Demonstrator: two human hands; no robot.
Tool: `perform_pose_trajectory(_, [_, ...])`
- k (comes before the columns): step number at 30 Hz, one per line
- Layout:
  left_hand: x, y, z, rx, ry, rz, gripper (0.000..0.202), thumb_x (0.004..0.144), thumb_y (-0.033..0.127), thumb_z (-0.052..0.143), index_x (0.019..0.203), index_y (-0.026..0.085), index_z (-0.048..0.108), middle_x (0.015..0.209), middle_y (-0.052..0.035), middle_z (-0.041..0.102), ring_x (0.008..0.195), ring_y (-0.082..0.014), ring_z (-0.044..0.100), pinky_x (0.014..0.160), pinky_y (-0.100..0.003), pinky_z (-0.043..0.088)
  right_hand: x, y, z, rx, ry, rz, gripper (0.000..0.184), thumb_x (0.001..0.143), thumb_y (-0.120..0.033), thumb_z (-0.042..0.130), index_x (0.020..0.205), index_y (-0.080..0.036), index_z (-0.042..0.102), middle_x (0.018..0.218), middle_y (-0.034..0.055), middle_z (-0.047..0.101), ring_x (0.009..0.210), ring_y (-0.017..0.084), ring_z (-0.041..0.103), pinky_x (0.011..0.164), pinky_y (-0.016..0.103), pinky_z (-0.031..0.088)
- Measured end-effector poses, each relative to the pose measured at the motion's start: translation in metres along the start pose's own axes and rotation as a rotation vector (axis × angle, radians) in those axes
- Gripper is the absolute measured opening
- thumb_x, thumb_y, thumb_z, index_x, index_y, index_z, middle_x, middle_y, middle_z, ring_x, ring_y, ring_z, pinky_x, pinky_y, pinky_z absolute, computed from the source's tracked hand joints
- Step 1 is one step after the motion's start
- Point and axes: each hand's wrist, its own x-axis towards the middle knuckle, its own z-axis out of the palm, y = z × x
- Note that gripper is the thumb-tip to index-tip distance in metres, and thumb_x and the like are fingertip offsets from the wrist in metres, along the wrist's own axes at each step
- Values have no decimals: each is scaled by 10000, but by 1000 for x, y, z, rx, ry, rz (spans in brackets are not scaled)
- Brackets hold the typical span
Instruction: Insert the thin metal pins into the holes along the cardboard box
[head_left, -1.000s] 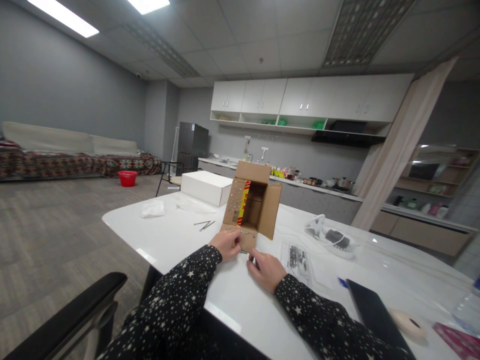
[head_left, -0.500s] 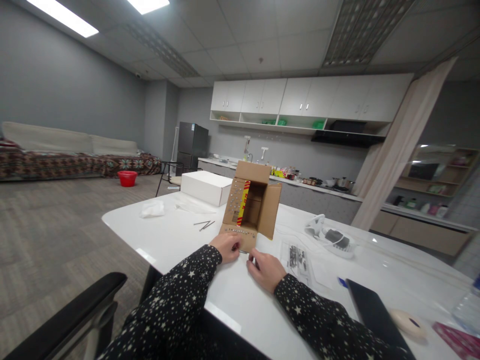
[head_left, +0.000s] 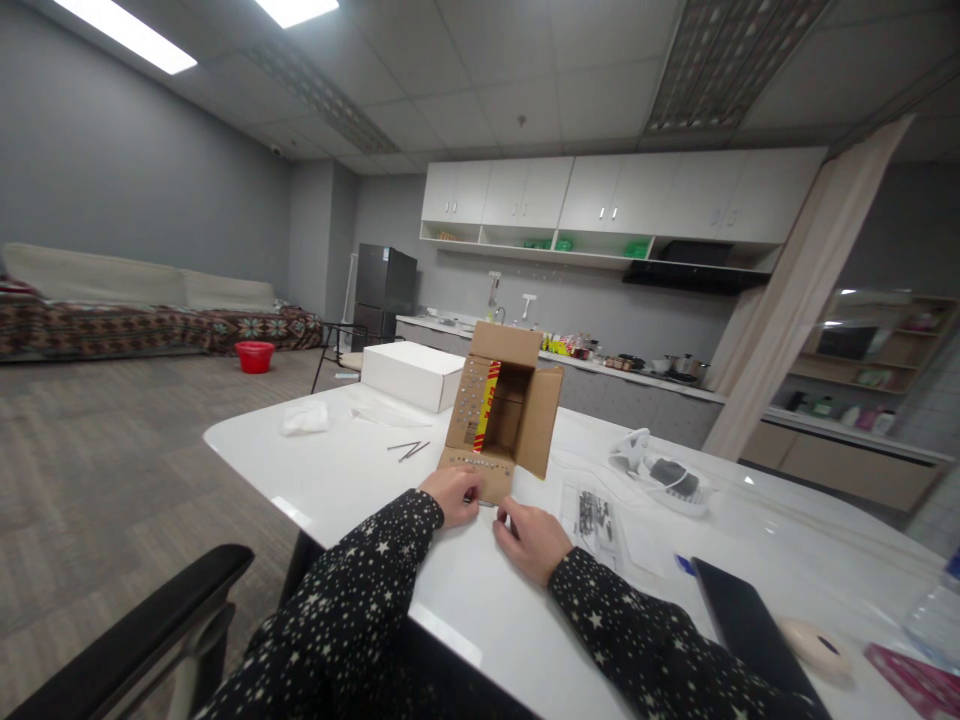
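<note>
An open cardboard box (head_left: 508, 415) stands on the white table (head_left: 469, 580) in front of me, its flaps spread. Small shiny bits dot its left flap (head_left: 466, 405) and run in a row across the lower flap (head_left: 495, 485). Yellow and red tape (head_left: 486, 405) edges the opening. My left hand (head_left: 452, 495) rests at the left side of the lower flap, fingers curled in. Close to that flap's lower right corner, my right hand (head_left: 532, 540) lies on the table with bent fingers. Whatever either hand may pinch is hidden or too small to make out.
Several thin metal rods (head_left: 409, 450) and crumpled plastic (head_left: 305, 418) lie left, before a white box (head_left: 412, 375). On the right are a clear case of dark pieces (head_left: 595, 515), a white corded device (head_left: 675, 480), a dark flat slab (head_left: 750, 625) and a beige rounded object (head_left: 816, 648).
</note>
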Motion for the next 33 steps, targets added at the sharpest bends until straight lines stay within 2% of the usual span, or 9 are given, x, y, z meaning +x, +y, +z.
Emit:
perform_pose_trajectory(5, [1,1,-1,13,26,0,62,716,192,519,718,192,581,763,-26,585,692,-158,557,665,-272,443,0,0,-1,-4,-4,1,124,882,-270,435,896,-217,546,738,-2,645,657,132,562,591,236,261])
perform_pose_trajectory(9, [2,2,-5,60,124,-4,98,736,183,506,788,187,590,915,-55,588,846,-186,564,777,-308,453,0,-2,-2,-13,-18,9,132,889,-270,432,911,-213,548,743,-1,647,660,128,563,596,236,264])
perform_pose_trajectory(18, [3,2,-13,119,258,-137,278,742,149,494,1002,198,581,1115,-68,574,1041,-214,536,917,-371,429,1,2,2,-9,-5,0,128,892,-280,435,903,-214,545,720,-9,638,641,124,549,588,239,250])
perform_pose_trajectory(23, [4,-1,-10,121,221,-195,355,749,144,487,1091,203,565,1211,-68,564,1114,-219,520,950,-377,418,1,2,3,5,5,-5,118,888,-276,438,892,-216,540,709,-12,632,627,121,538,582,236,243])
perform_pose_trajectory(28, [4,-1,-9,135,177,-220,355,767,159,484,1110,209,563,1164,-60,597,1076,-216,538,913,-360,428,1,3,3,4,7,-6,121,887,-278,441,889,-213,543,712,-8,630,632,122,537,586,235,247])
perform_pose_trajectory(33, [5,-1,-10,150,195,-220,324,775,151,479,1078,197,585,1106,-64,625,1032,-212,554,906,-358,427,1,3,3,-1,-2,-1,120,888,-271,443,902,-212,547,727,-5,636,640,122,542,588,234,255])
